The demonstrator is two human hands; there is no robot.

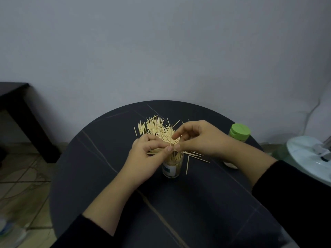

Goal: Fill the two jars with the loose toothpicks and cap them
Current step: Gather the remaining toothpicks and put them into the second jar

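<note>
Above the open jar at the middle of the table, one toothpick is pinched upright between the meeting fingertips of the right hand and the left hand, by which a bundle is also gripped; the loose pile is spread toward the far edge, the green-capped jar at the right edge

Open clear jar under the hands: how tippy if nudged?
Probably tippy: the clear jar is tall and narrow, upright on a smooth table. Likely light, since it holds only toothpicks. Its clear wall looks slick, so it may slide.
</note>
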